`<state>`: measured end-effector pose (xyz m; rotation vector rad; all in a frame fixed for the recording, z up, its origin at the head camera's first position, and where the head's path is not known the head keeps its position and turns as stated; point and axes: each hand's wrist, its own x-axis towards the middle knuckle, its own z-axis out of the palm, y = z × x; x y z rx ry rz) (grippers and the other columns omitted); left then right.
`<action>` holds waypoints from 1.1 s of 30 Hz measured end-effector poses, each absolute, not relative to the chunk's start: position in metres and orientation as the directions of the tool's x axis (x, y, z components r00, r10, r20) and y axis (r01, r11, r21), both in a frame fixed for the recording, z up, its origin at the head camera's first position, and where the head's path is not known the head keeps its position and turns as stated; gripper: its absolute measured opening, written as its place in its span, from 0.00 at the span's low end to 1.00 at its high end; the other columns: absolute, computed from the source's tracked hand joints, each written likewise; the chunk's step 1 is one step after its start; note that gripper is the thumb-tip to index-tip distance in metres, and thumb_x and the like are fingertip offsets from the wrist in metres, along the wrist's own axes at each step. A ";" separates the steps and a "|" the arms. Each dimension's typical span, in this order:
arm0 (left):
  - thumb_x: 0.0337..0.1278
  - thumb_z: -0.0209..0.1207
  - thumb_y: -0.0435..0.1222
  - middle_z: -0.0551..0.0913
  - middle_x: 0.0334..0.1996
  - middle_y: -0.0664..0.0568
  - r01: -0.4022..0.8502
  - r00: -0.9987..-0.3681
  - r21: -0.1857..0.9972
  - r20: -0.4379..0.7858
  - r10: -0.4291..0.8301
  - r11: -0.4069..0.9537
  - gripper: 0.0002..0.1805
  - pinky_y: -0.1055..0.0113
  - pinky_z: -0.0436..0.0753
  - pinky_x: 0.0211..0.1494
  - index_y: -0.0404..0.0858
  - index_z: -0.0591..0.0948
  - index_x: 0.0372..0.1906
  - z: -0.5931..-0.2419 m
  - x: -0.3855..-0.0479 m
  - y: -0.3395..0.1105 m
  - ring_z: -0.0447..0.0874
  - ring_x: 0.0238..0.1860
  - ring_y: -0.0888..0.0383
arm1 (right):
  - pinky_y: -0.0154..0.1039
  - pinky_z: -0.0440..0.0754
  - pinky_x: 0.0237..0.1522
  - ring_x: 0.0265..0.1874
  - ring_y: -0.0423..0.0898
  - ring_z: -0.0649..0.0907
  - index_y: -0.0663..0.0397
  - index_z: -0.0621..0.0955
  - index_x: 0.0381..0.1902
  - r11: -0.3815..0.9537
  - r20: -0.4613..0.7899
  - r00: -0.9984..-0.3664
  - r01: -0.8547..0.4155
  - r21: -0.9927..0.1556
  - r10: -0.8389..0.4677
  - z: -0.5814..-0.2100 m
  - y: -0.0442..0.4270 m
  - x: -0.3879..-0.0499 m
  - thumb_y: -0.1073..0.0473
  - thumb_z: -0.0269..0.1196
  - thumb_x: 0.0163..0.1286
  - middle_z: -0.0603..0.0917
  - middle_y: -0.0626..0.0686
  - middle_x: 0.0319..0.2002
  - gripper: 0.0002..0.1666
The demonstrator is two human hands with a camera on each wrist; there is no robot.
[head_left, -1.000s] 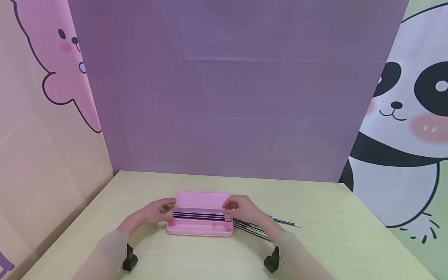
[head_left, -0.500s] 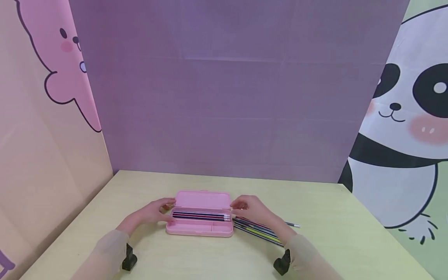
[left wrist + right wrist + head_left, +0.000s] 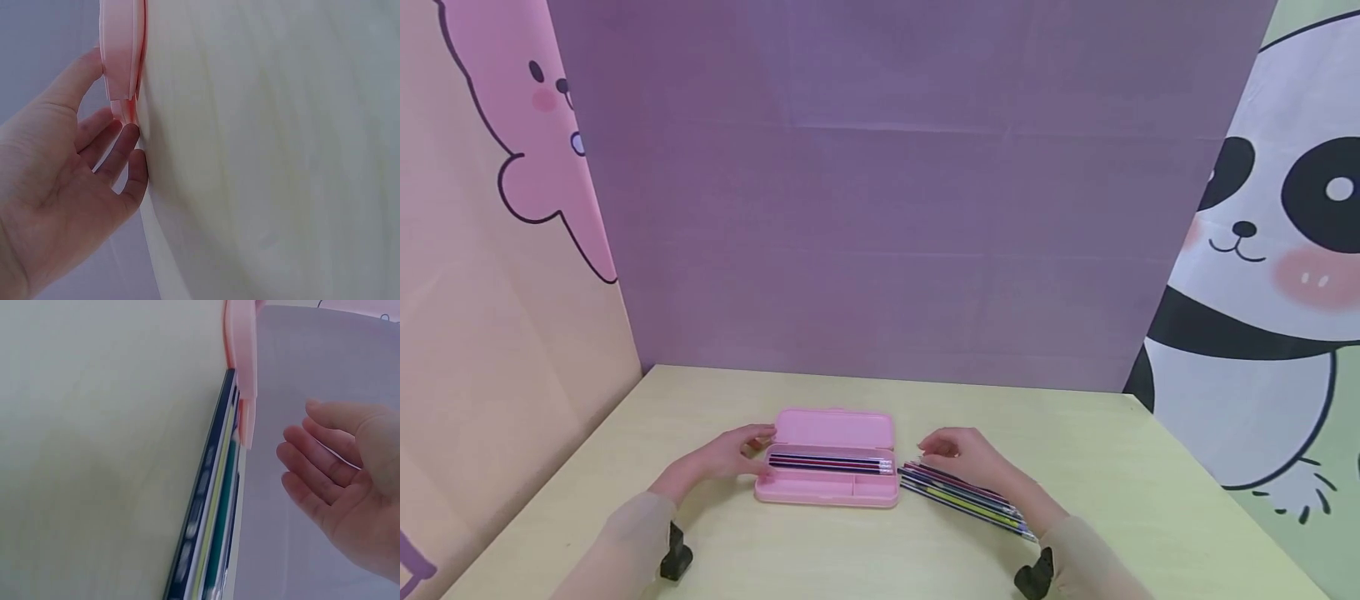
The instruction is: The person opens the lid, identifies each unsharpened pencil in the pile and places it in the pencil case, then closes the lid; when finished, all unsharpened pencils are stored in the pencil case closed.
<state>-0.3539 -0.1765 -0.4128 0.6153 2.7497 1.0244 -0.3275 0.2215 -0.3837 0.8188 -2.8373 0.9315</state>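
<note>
A pink pencil case (image 3: 805, 492) lies with its lid (image 3: 833, 429) folded back on the table. Several striped pencils (image 3: 831, 464) lie in its rear compartment; the front part holds none. My left hand (image 3: 726, 454) touches the case's left end, and in the left wrist view the thumb of this hand (image 3: 69, 162) rests against the pink end (image 3: 120, 50). My right hand (image 3: 966, 457) is just above the loose pencils (image 3: 966, 497), right of the case. In the right wrist view the right hand (image 3: 356, 475) has bent fingers with nothing between them, beside the pencils (image 3: 212, 500).
The pale wooden table (image 3: 820, 554) reaches back to a purple cloth backdrop (image 3: 880, 208). Side panels show a pink cartoon figure (image 3: 535, 150) at left and a panda (image 3: 1247, 400) at right.
My right hand has moved right, off the case and back over the loose pencils, which now lie closer together. The left hand has stayed at the case's left end.
</note>
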 end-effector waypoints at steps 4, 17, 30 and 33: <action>0.46 0.69 0.43 0.71 0.62 0.40 0.324 -0.906 0.652 0.006 0.423 0.685 0.42 0.50 0.75 0.59 0.35 0.66 0.67 -0.412 -0.352 -0.177 0.72 0.57 0.44 | 0.29 0.80 0.38 0.33 0.40 0.80 0.58 0.82 0.45 0.693 0.191 -0.867 -0.486 -0.532 -0.460 -0.387 0.232 -0.323 0.55 0.63 0.64 0.85 0.49 0.37 0.15; 0.46 0.69 0.43 0.71 0.63 0.43 0.288 -0.919 0.653 -0.015 0.393 0.700 0.41 0.49 0.73 0.60 0.38 0.66 0.67 -0.411 -0.352 -0.175 0.71 0.58 0.46 | 0.30 0.80 0.34 0.30 0.35 0.80 0.57 0.82 0.38 0.669 0.179 -0.847 -0.509 -0.541 -0.500 -0.390 0.265 -0.315 0.59 0.64 0.63 0.84 0.47 0.33 0.08; 0.46 0.69 0.43 0.71 0.63 0.41 0.308 -0.913 0.651 -0.004 0.409 0.694 0.41 0.50 0.75 0.59 0.37 0.66 0.67 -0.413 -0.354 -0.176 0.71 0.57 0.45 | 0.29 0.76 0.29 0.25 0.35 0.75 0.56 0.80 0.31 0.670 0.069 -0.843 -0.472 -0.573 -0.534 -0.395 0.274 -0.310 0.66 0.64 0.60 0.81 0.47 0.28 0.02; 0.47 0.69 0.42 0.71 0.63 0.42 0.300 -0.915 0.655 -0.007 0.403 0.694 0.41 0.49 0.74 0.60 0.37 0.66 0.67 -0.413 -0.354 -0.177 0.71 0.58 0.45 | 0.29 0.76 0.29 0.25 0.35 0.74 0.57 0.80 0.30 0.675 0.057 -0.844 -0.465 -0.573 -0.533 -0.396 0.274 -0.310 0.66 0.64 0.60 0.81 0.47 0.28 0.02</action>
